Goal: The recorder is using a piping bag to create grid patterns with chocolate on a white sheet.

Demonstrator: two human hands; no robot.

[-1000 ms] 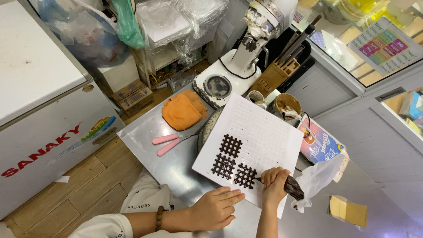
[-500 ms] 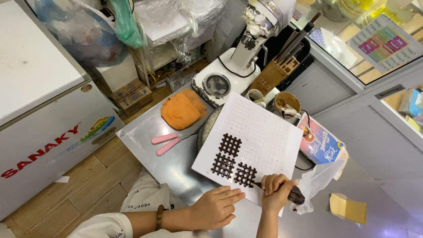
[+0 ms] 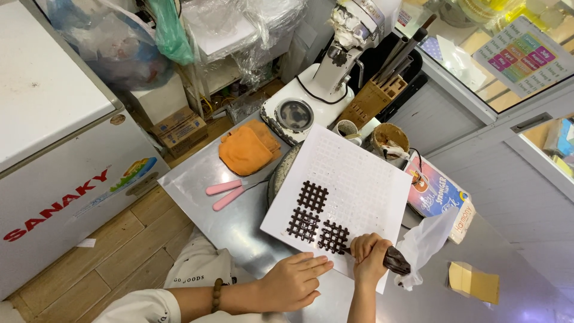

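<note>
A white sheet (image 3: 353,179) with a faint grid lies tilted on the steel counter (image 3: 239,227). Three dark chocolate lattice squares (image 3: 312,196) sit on its near part. My right hand (image 3: 368,258) is closed around a piping bag of dark chocolate (image 3: 399,261), its tip at the nearest lattice (image 3: 333,237). The bag's loose clear end (image 3: 427,239) trails to the right. My left hand (image 3: 293,280) rests flat with fingers spread on the sheet's near edge. A bead bracelet is on my left wrist.
An orange cloth (image 3: 246,148) and pink-handled tools (image 3: 227,191) lie left of the sheet. A white stand mixer (image 3: 335,72), a knife block (image 3: 372,98), two cups (image 3: 388,139) and a printed packet (image 3: 435,194) stand behind. A white chest freezer (image 3: 54,155) is at left.
My right hand with the piping bag has shifted slightly along the nearest lattice. My left hand stays on the sheet's edge.
</note>
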